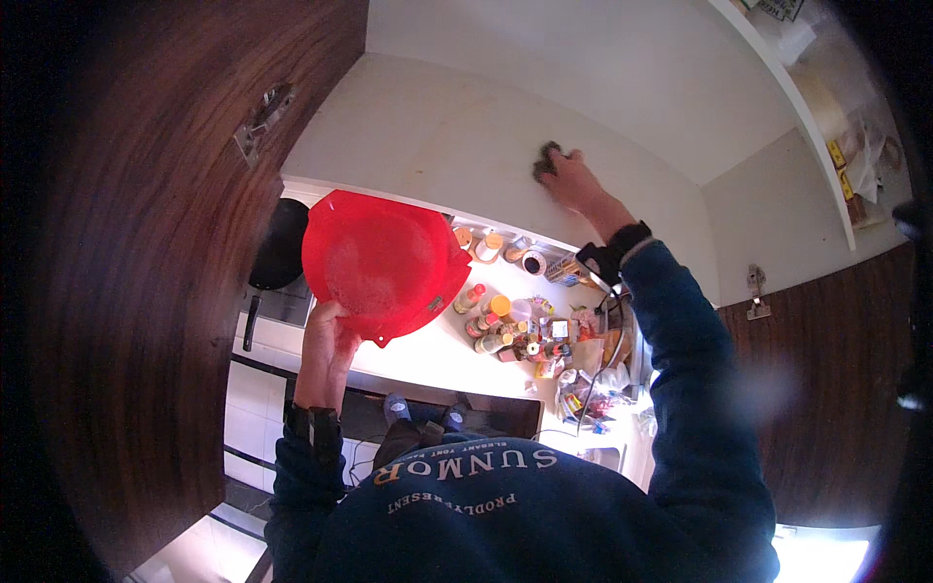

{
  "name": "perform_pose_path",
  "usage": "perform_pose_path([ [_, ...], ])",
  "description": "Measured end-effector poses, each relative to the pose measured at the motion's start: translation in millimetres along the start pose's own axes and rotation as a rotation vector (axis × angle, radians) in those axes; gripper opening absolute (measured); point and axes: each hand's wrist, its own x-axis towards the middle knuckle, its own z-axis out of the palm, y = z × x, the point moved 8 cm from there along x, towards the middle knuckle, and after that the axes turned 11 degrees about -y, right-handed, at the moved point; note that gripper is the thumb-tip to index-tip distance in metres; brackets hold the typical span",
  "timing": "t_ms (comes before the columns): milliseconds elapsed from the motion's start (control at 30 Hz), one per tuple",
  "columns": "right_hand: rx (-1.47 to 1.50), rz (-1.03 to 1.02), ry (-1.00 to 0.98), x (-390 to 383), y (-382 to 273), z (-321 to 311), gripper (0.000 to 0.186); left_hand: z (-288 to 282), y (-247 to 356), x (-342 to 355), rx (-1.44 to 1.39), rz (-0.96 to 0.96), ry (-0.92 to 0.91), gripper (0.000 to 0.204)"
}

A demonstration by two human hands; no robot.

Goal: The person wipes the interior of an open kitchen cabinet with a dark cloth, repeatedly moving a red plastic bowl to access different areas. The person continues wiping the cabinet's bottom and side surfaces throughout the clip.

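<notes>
With my left hand [330, 352] I grip the near rim of a red plastic basin [374, 255], held up in front of the cabinet's lower edge. The basin's inside faces up, with a whitish wet-looking patch at the bottom. Inside the cabinet, my right hand [573, 183] is closed on a dark scrubbing pad [546, 163] and presses it on the pale cabinet board [457, 126]. My fingers partly cover the pad, so its exact kind is unclear.
Brown wooden cabinet doors stand open at left [146, 243] and right [826, 379]. A shelf [797, 107] holding bags is at upper right. Below, the white counter [408, 361] carries several bottles and jars [491, 325]. A black pan [278, 248] sits left of the basin.
</notes>
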Motion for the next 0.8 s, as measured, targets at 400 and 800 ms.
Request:
perform_pose_path([
  [400, 0.059, -0.528, -0.052, 85, -291, -2, 0.044, -17, 40, 4, 0.029, 0.088, -0.01, 0.053],
  [800, 0.164, -0.409, 0.111, 33, -323, -20, 0.029, -12, 34, -8, 0.076, 0.06, 0.107, 0.051],
])
